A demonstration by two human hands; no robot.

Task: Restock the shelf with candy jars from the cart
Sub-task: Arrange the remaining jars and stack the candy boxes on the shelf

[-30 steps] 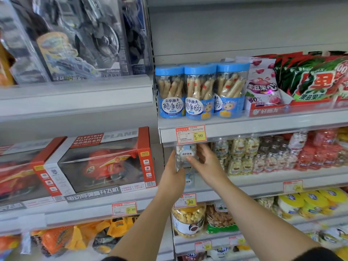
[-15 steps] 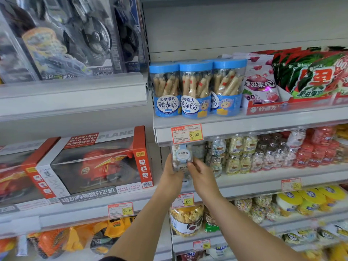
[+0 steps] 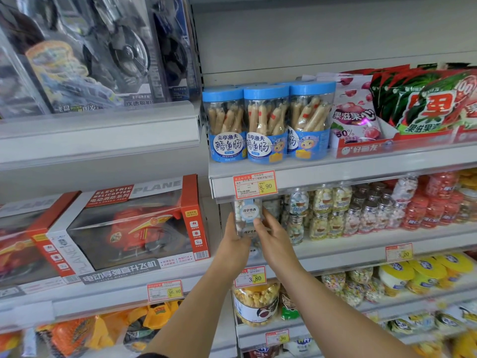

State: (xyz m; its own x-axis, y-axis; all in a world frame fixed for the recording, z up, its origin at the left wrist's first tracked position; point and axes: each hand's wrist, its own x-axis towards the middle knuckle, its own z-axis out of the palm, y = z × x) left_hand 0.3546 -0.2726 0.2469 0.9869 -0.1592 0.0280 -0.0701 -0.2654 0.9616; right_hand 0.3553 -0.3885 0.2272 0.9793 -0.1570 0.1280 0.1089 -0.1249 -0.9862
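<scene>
Jars (image 3: 249, 215) stacked at left end of shelf (image 3: 335, 250), clasped between left hand (image 3: 232, 244) and right hand (image 3: 275, 240), fingers curled round sides. Best: hold stack plumb, seat base flat, labels forward, then loosen.

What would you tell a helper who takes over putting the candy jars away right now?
Left hand: grips the left side of the stack of candy jars.
Right hand: holds the stack's front and right side.
Where: the stack is upright at the left end of the middle shelf, below the 8.90 price tag and beside the other small jars.
Done: the stack is in its slot, not yet let go. Whether it rests on the shelf is unclear.
Left: steady it, let go, then fetch more from the cart, which is out of view.
</scene>
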